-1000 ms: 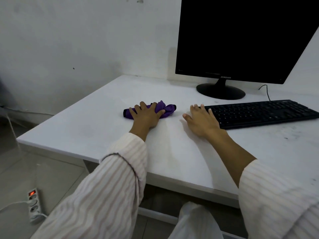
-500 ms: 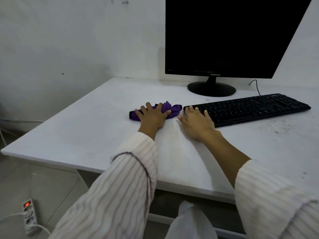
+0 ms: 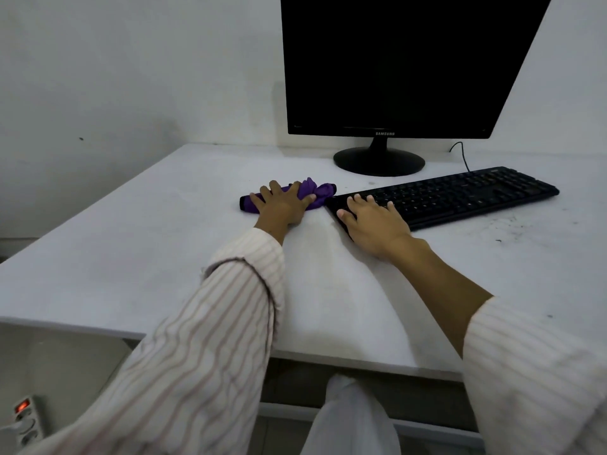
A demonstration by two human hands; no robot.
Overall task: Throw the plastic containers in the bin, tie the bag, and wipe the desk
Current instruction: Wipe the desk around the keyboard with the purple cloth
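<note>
The left hand (image 3: 282, 208) lies flat on a bunched purple cloth (image 3: 310, 195), fingers spread and straight, pressing it against the white surface (image 3: 131, 251); its grip is open, palm down, with cloth showing past the fingertips at 12 o'clock and at both ends. The cloth sits near the middle of the surface, just at 9 o'clock of the black keyboard (image 3: 460, 195), its right end touching or nearly touching the keyboard's left corner. The right hand (image 3: 374, 221) rests on that left end of the keyboard, fingers straight and slightly spread over the keys, its grip open too and holding nothing.

At 12 o'clock of the keyboard stands a dark monitor (image 3: 404, 64) on a round black base, a thin cable (image 3: 463, 156) running down behind it. At 3 o'clock of the right hand the surface carries dark smudges (image 3: 505, 224).

No plastic container appears on the surface. Under its near edge, at 6 o'clock, the gathered top of a white bag (image 3: 351, 418) rises into view; what it holds cannot be seen. On the floor at 8 o'clock lies a power strip (image 3: 28, 421) with a lit red switch. Both striped sleeves (image 3: 203, 339) fill the foreground.
</note>
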